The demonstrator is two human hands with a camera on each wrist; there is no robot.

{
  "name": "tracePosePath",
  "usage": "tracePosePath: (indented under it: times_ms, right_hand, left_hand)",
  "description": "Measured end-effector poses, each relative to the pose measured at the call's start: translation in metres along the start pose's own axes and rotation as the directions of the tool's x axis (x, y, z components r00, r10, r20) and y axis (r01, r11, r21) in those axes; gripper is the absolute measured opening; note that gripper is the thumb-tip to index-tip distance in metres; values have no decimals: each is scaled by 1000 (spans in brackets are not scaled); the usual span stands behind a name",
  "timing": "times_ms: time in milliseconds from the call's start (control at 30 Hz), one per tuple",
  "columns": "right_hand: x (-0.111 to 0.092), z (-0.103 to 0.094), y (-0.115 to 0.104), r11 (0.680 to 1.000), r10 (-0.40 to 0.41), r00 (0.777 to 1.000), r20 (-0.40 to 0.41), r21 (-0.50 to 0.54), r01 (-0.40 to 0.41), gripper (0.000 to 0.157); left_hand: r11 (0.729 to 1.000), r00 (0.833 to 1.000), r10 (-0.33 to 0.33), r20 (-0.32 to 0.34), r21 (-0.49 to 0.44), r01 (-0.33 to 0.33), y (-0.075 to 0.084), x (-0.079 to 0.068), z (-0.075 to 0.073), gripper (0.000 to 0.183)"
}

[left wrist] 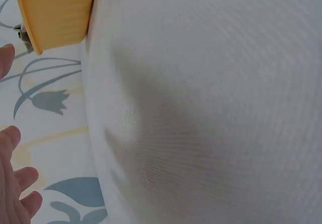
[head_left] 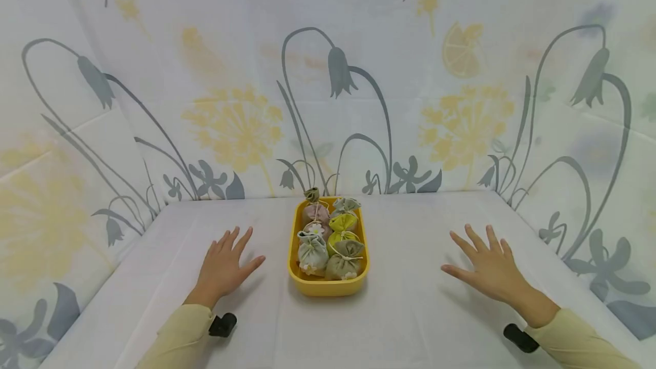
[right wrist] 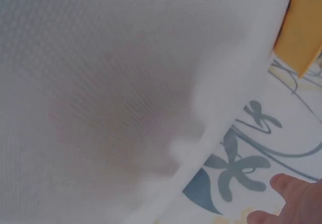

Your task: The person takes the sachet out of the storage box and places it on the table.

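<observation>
A yellow rectangular tub point(head_left: 328, 288) stands at the middle of the table, filled with several small drawstring pouches. Among them are a bright lime pouch point(head_left: 342, 226), an olive-green pouch point(head_left: 345, 261), a pale mint pouch point(head_left: 312, 252) and a mauve pouch point(head_left: 316, 213). To the tub's left my left hand point(head_left: 222, 269) is held over the table, fingers spread, holding nothing. On the other side, farther from the tub, my right hand point(head_left: 489, 269) likewise has its fingers spread and holds nothing. Both hands cast shadows on the cloth.
A white cloth point(head_left: 400, 323) covers the table. Behind and at both sides hangs a white curtain point(head_left: 328, 130) printed with grey and yellow flowers. Each wrist carries a small black camera, the left camera point(head_left: 222, 325) and the right camera point(head_left: 520, 337).
</observation>
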State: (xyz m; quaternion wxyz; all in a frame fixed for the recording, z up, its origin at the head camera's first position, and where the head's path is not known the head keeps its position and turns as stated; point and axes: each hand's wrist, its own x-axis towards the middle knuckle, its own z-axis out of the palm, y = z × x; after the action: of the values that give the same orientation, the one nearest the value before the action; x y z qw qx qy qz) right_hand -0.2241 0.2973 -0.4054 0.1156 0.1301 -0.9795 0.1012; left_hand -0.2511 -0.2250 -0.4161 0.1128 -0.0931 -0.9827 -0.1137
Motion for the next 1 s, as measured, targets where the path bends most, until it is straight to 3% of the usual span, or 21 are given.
tracePosePath:
  times_ms: [433,667,1000]
  right_hand:
    - [0,2,-19,998,-9,1000,12,57,9,79]
    - [1,1,-27,996,-21,1000,1,81,21,79]
    - [0,3,-36,990,-51,998,-30,128,54,79]
  left_hand:
    - [994,999,-16,-38,-106,11,10,5,3,78]
    - [987,999,-28,-25,-160,24,17,10,3,80]
    - [945,996,-83,39,-315,91,27,13,2,86]
